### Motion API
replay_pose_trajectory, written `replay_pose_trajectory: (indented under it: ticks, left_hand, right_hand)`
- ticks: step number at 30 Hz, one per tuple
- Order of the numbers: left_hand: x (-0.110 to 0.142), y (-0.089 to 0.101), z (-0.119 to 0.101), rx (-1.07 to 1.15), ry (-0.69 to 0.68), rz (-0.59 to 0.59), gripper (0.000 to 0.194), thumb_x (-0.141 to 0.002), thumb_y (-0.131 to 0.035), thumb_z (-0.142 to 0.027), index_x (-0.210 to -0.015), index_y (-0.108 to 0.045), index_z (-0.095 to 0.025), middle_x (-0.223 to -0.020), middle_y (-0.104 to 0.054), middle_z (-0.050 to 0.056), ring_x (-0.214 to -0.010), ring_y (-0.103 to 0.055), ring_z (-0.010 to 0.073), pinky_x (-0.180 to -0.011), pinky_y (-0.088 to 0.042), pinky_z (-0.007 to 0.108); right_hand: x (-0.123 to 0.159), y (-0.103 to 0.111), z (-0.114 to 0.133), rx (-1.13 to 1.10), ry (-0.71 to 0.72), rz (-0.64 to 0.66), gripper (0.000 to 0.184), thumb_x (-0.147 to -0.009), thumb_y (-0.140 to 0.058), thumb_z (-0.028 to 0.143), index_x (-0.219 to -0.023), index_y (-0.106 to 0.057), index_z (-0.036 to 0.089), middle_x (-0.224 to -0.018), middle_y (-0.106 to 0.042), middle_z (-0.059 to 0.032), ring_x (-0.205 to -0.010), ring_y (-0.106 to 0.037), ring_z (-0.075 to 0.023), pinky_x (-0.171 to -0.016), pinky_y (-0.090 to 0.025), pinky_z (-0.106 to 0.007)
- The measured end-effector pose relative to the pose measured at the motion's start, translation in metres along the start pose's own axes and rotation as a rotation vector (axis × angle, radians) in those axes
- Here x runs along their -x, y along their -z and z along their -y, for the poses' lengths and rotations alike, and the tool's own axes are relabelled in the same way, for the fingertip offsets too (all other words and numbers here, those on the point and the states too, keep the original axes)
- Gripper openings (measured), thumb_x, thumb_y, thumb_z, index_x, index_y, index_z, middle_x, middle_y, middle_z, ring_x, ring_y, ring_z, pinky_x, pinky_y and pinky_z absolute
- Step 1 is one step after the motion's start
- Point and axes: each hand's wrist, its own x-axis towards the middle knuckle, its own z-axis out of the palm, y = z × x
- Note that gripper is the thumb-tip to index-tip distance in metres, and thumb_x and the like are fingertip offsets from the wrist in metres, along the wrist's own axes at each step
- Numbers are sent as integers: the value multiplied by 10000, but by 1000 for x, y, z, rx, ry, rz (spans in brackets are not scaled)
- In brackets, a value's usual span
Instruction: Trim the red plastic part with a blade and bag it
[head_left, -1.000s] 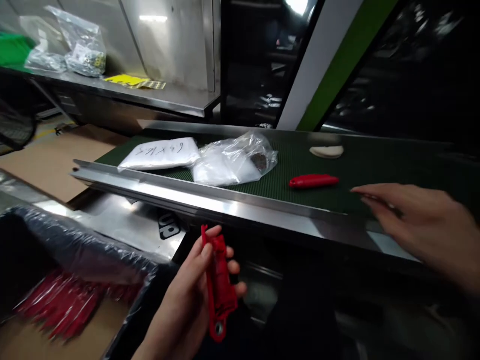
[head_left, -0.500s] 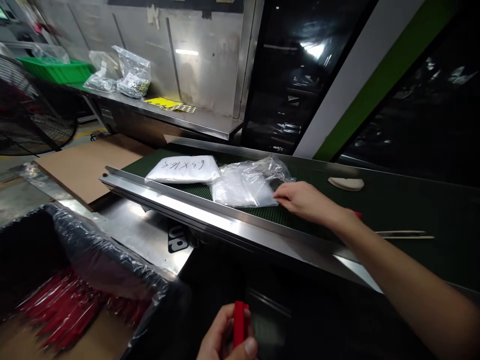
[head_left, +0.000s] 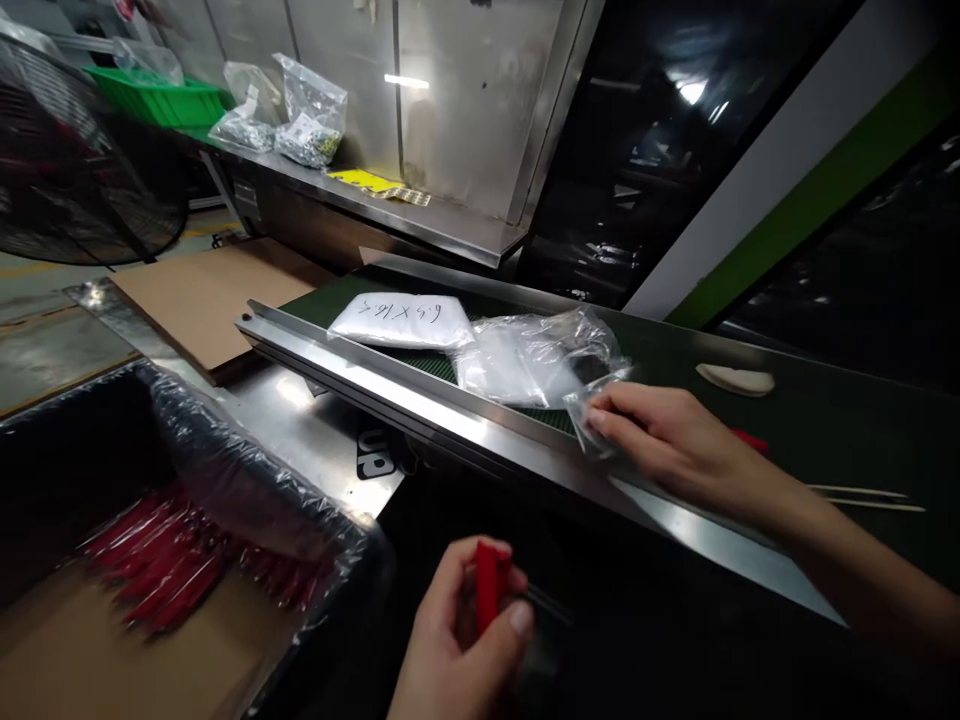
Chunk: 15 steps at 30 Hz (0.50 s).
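Observation:
My left hand (head_left: 461, 640) is low in the view, closed around a red plastic part (head_left: 487, 597) that stands up between thumb and fingers. My right hand (head_left: 671, 445) reaches over the steel rail onto the green conveyor belt (head_left: 825, 430) and pinches the near edge of a clear plastic bag (head_left: 536, 355). A white bag with handwriting (head_left: 401, 320) lies left of the clear bag. Behind my right wrist a red piece (head_left: 750, 441) shows partly. Two thin sticks (head_left: 862, 497) lie on the belt to the right.
A steel rail (head_left: 420, 400) edges the belt. At the lower left a box lined with black plastic (head_left: 225, 470) holds several red parts (head_left: 165, 570). A pale curved piece (head_left: 735, 379) lies far on the belt. A fan (head_left: 75, 170), cardboard (head_left: 210, 295) and a bench with bags (head_left: 307, 125) stand behind.
My right hand crossed leftward over the belt, past the red piece, and took hold of the clear bag's edge, pulling it nearer. My left hand dropped lower with the red part. The view shifted.

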Motion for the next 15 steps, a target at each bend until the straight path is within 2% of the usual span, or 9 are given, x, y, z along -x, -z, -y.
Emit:
replay_pose_trajectory:
  ticks: [4, 6, 9, 12, 15]
  left_hand:
    - [2, -19, -16, -55, -66, 58, 400, -767, -773, -328, -1071, -533, -229, -957, -599, 16, -734, -545, 100, -671, -456, 215]
    - [4, -21, -14, -92, -67, 56, 359, -786, -756, -295, -1045, -518, -227, -891, -590, -4, -754, -539, 102, -696, -456, 208]
    - [5, -16, -1, -201, -25, 11, 291, -827, -690, -225, -1022, -474, -225, -811, -569, -26, -668, -508, 88, -631, -436, 204]
    - [4, -7, 13, -319, -20, -25, 294, -851, -639, -206, -1057, -431, -222, -833, -567, -19, -641, -503, 85, -614, -433, 210]
    - [1, 0, 27, -549, -171, -63, 321, -865, -590, -202, -1140, -426, -230, -860, -592, -7, -707, -561, 113, -662, -466, 231]
  right_hand:
    - [55, -40, 40, -230, 85, 12, 258, -998, -401, 282, -823, -573, 202, -772, -573, 18, -684, -527, -92, -624, -404, -233]
    - [76, -63, 47, -313, 114, 5, 216, -990, -404, 224, -839, -556, 196, -783, -555, 9, -697, -520, -97, -631, -402, -243]
    - [99, -88, 43, -397, 29, -66, 188, -985, -411, 208, -831, -520, 198, -767, -518, 14, -659, -496, -93, -595, -395, -239]
    - [110, -99, 36, -422, -64, -149, 150, -983, -424, 214, -862, -513, 206, -813, -523, 11, -693, -517, -93, -621, -423, -223]
    - [112, -99, 37, -376, -103, -262, 89, -972, -471, 237, -1036, -529, 217, -921, -555, 0, -786, -553, -99, -683, -456, -210]
